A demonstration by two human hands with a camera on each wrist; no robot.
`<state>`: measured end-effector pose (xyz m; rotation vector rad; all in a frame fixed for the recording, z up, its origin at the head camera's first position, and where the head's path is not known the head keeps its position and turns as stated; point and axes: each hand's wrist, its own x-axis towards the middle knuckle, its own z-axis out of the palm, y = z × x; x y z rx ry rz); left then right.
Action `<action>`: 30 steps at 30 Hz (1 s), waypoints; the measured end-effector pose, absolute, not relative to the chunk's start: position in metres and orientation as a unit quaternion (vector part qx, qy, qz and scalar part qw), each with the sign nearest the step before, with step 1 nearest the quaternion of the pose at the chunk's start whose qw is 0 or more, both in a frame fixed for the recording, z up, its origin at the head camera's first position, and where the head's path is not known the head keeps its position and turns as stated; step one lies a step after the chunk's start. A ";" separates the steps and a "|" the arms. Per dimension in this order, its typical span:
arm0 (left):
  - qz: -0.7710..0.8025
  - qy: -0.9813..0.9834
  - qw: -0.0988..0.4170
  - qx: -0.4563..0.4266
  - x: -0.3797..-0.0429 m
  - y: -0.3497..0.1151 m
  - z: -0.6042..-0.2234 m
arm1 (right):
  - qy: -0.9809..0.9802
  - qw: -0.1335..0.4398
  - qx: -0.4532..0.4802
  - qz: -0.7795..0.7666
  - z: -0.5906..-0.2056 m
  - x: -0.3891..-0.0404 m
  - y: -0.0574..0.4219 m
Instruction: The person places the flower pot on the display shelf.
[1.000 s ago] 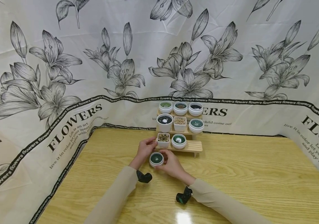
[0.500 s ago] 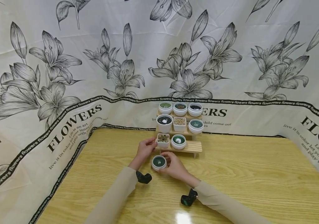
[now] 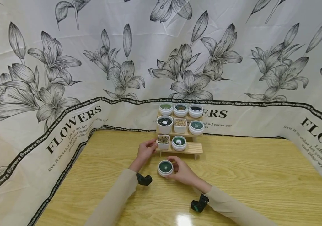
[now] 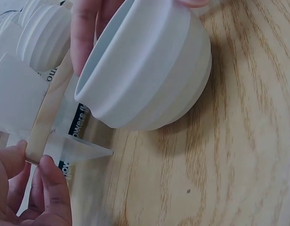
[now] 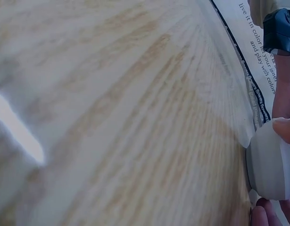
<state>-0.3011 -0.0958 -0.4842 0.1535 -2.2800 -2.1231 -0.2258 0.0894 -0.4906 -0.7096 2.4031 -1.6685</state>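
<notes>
My right hand (image 3: 183,170) grips a round white ribbed pot (image 3: 165,167) with a dark green top, in front of the stand. In the left wrist view that pot (image 4: 154,70) looms large, its base close to the table; contact is hard to judge. At the stand's lower left end, my left hand (image 3: 146,150) pinches the edge of the wooden shelf (image 4: 51,108) between thumb and fingers. On the bottom tier of the wooden stand (image 3: 196,147) are a square pebble-topped pot (image 3: 163,142) and a round green-topped pot (image 3: 179,143). The right wrist view catches only part of the held pot (image 5: 269,162).
Higher tiers carry several white pots, among them a tall dark-topped pot (image 3: 165,125), a square pebble pot (image 3: 180,125) and a teal-topped pot (image 3: 196,127). Behind stands a flower-printed cloth (image 3: 127,119). The wooden table (image 3: 248,175) extends to both sides.
My right hand has moved the round pot right and toward me, away from the left hand and the stand. The left hand stays at the shelf's end.
</notes>
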 end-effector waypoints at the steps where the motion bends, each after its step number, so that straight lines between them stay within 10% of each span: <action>1: -0.680 -0.731 0.012 0.050 -0.301 -0.096 -0.484 | 0.794 0.068 -0.235 -0.556 -0.490 -0.225 0.089; 30: -0.680 -0.732 0.021 0.033 -0.301 -0.096 -0.484 | 0.835 0.019 -0.169 -0.524 -0.483 -0.213 0.118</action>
